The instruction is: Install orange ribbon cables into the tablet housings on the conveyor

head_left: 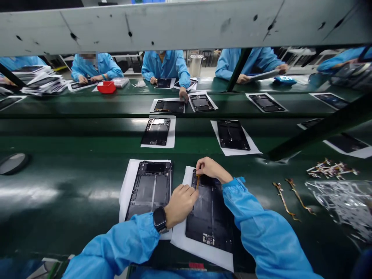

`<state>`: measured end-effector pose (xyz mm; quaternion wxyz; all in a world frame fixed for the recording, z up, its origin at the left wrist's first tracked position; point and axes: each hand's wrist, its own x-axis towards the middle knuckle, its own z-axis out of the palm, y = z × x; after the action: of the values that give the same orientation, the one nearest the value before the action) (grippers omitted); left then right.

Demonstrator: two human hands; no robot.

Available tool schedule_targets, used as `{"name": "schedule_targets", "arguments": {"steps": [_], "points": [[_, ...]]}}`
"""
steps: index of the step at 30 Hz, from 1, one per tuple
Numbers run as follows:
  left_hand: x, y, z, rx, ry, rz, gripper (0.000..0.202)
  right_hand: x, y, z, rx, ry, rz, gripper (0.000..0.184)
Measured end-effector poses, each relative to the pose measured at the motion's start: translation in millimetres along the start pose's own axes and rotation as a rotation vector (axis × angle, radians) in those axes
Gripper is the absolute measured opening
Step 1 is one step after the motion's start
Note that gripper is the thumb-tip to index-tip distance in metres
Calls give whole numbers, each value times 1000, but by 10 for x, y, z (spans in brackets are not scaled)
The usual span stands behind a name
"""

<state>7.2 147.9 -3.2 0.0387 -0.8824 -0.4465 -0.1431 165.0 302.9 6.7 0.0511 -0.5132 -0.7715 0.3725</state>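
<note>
At the near edge of the green counter (pixel 58 201), an open tablet chassis (pixel 210 217) is laid on a white sheet (pixel 200 250), presumably so that its face is kept off the counter surface. The chassis is steadied by the left hand (pixel 180 203), whose fingers are curled and pressed down on its left edge, closed on nothing that can be seen. At the chassis's far-left corner, a small orange flex cable (pixel 198 179) is pinched between the fingertips of the right hand (pixel 209 168), the grip closed on it, apparently to hold it in line with the frame. A dark watch (pixel 159 219) is worn on the left wrist.

Just to the left, a second chassis (pixel 151 190) is set on its own white sheet, untouched. Toward the right edge, two loose flex cables (pixel 290 199) are laid within arm's reach, with a clear plastic bag (pixel 344 203) and a small heap of cable parts (pixel 331 169) beyond them.

Farther out, more chassis on sheets (pixel 232 135) are spaced along the counter. At the far edge, co-workers in blue coats (pixel 167 66) are seated behind a red tray (pixel 106 87) and a stack of panels (pixel 43 81).
</note>
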Motion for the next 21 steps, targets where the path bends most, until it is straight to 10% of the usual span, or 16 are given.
{"name": "schedule_targets", "arguments": {"steps": [21], "points": [[2, -12, 26, -61, -88, 42, 14, 176, -193, -283, -353, -230, 201, 35]]}}
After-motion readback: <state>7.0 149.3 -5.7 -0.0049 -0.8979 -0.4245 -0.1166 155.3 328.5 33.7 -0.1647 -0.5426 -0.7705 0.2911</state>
